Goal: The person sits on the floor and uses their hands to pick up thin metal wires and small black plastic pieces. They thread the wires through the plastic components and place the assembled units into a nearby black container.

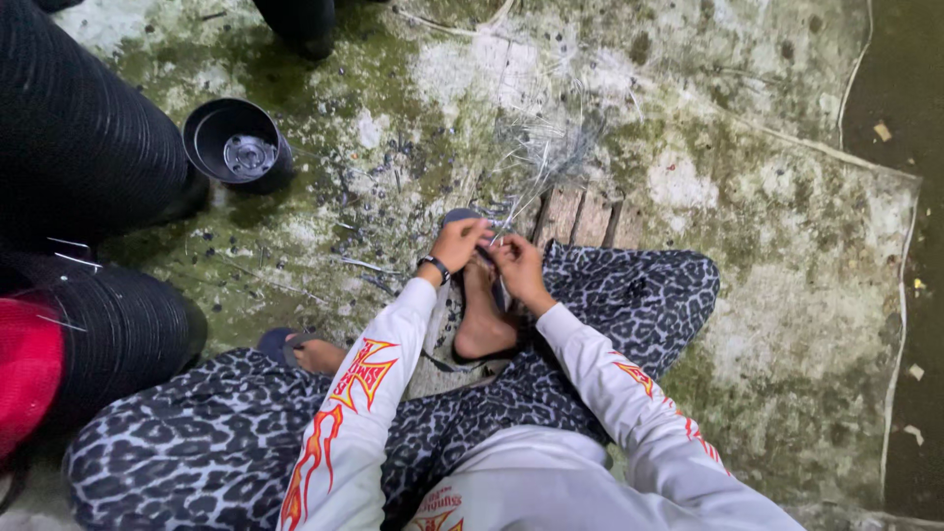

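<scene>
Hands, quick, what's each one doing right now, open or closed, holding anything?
Left hand: fingers curled shut, pinching something thin above the bare foot; what it is cannot be told.
Right hand: fingers curled shut beside it, on the same small work; contents cannot be told.

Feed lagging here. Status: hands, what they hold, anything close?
Left hand and right hand pinched together on thin wire strands, above a bare foot. Black pot apart, to the left. Stacked black pots alongside.

Soft, even overhead light, faint shadows, dim right edge, mild wide-angle bending at the borders, focus fairly sharp.
</scene>
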